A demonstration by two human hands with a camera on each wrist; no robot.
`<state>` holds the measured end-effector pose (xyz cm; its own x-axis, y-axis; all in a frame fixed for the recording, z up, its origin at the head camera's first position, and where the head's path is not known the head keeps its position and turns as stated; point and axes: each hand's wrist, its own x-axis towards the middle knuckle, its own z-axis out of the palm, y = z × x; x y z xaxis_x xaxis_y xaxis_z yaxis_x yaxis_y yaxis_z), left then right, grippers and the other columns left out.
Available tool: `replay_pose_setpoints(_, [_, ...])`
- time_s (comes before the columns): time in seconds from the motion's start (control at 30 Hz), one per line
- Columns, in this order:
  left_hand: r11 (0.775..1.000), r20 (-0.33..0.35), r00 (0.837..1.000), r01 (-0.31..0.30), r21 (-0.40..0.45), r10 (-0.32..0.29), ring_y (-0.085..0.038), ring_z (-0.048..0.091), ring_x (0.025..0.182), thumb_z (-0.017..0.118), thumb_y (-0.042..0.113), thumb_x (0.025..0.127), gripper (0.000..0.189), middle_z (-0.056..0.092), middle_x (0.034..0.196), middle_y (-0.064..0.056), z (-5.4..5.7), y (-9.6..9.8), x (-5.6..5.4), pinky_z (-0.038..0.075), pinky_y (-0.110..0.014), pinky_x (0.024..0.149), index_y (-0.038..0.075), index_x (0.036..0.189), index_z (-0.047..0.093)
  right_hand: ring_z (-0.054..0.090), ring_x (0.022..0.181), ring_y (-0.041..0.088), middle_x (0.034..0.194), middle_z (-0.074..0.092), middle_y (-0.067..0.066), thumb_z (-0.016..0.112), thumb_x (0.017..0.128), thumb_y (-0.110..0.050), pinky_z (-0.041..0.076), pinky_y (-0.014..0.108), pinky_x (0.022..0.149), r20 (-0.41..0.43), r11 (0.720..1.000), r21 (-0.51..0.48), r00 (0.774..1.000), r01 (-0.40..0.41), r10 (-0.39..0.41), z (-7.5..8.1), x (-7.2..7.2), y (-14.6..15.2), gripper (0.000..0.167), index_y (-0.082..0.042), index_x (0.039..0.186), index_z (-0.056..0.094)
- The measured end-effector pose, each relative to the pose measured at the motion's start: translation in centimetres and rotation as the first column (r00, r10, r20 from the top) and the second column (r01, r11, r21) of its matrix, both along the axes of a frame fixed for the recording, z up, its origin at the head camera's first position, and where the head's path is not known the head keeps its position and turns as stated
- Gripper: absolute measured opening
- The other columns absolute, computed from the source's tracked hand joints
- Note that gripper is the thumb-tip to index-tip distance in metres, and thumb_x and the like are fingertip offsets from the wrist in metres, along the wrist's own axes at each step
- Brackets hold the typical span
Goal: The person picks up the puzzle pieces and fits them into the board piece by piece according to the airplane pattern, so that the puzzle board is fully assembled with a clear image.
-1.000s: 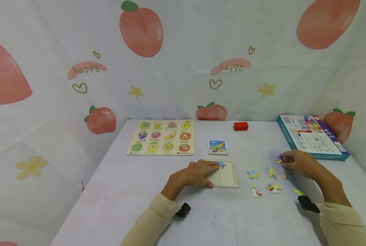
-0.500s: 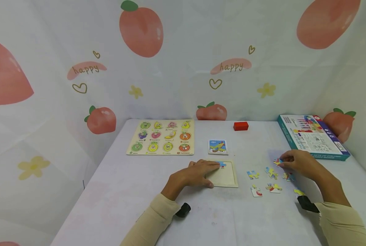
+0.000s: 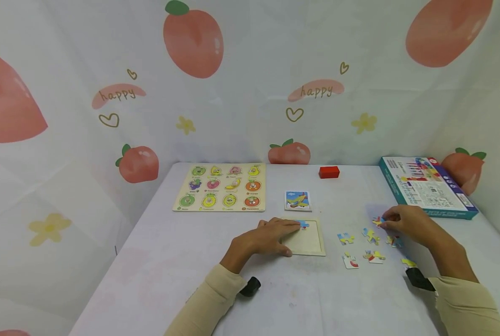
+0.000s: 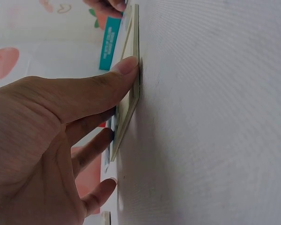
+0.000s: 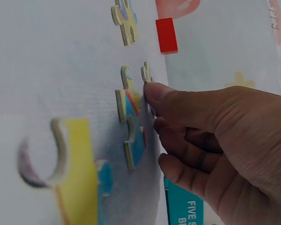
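Note:
A shallow wooden puzzle tray [image 3: 309, 243] lies on the table with one blue puzzle piece [image 3: 304, 225] at its far edge. My left hand [image 3: 271, 235] rests over the tray's left side, fingers extended onto the blue piece. In the left wrist view, the thumb [image 4: 126, 65] presses the tray's near rim. Right of the tray, my right hand [image 3: 407, 223] pinches a blue, yellow and red jigsaw piece [image 3: 377, 221] low over the table. Several loose pieces lie nearer, among them a blue-and-yellow one [image 3: 345, 239] and a white-and-red one [image 3: 350, 261].
Behind the tray sits a small airplane picture puzzle [image 3: 298, 200]. A fruit board [image 3: 220, 187] lies at the back left, and a red block [image 3: 329, 172] stands near the back edge. At the far right, a teal box [image 3: 428, 187] is close behind my right hand.
My right hand has slid slightly left with the jigsaw piece, and more of the piece's picture now shows. My left hand and the tray have stayed put.

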<state>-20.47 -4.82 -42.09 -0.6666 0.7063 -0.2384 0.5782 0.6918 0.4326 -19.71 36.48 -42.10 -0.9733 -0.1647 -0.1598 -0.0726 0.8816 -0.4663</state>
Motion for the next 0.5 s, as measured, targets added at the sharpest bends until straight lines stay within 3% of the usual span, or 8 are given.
replay_pose_setpoints(0.27, [1.0, -0.001, 1.0, 0.0, 0.0, 0.0, -0.016, 0.036, 0.153, 0.079, 0.034, 0.098, 0.076, 0.037, 0.17, 0.015, -0.1, 0.0, 0.0, 0.034, -0.039, 0.109, 0.023, 0.164, 0.043, 0.064, 0.088, 0.024, 0.1, 0.075, 0.011, 0.076, 0.098, -0.017, 0.056, 0.04, 0.076, -0.083, 1.0, -0.026, 0.997, -0.01, 0.007, 0.0, 0.0, -1.5, 0.035, 0.01, 0.119, 0.072])
replay_pose_setpoints(0.5, [1.0, -0.002, 1.0, 0.0, -0.001, 0.0, -0.016, 0.035, 0.153, 0.078, 0.034, 0.098, 0.076, 0.037, 0.17, 0.014, 0.0, 0.0, 0.0, 0.034, -0.037, 0.107, 0.023, 0.164, 0.042, 0.062, 0.09, 0.022, 0.102, 0.073, 0.008, 0.076, 0.098, -0.022, 0.057, 0.041, 0.082, -0.119, 0.996, -0.038, 0.99, -0.084, 0.079, 0.6, -0.3, -5.2, 0.035, 0.006, 0.119, 0.075])
